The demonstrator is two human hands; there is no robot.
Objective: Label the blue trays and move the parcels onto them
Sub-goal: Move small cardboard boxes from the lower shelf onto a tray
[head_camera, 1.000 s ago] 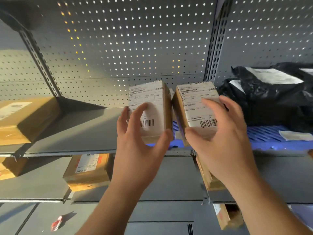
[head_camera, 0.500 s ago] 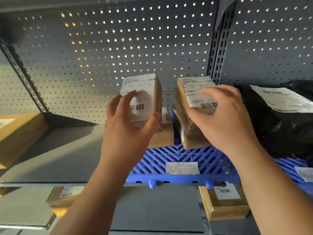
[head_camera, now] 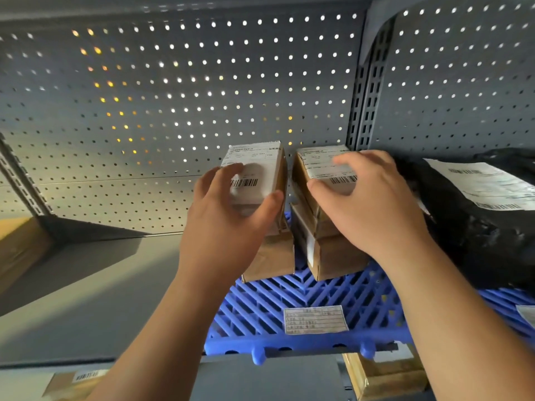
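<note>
Left hand (head_camera: 231,224) curls thumb and fingers round a small brown cardboard parcel with a white barcode label (head_camera: 254,172), right hand (head_camera: 373,204) clamps over a twin parcel (head_camera: 321,163), both mid-frame above other brown boxes (head_camera: 272,256) at the back of the blue slatted plastic tray (head_camera: 289,308). They look light and stiff, I'd say, best held across the cardboard sides, since the glossy label may slip. Room's tight: a black plastic mailer bag (head_camera: 477,233) crowds the right and the grey perforated back panel (head_camera: 202,96) stands just behind, while the grey metal shelf (head_camera: 101,299) stretches away lower left.

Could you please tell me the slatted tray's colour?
The slatted plastic tray is blue; head view.
</note>
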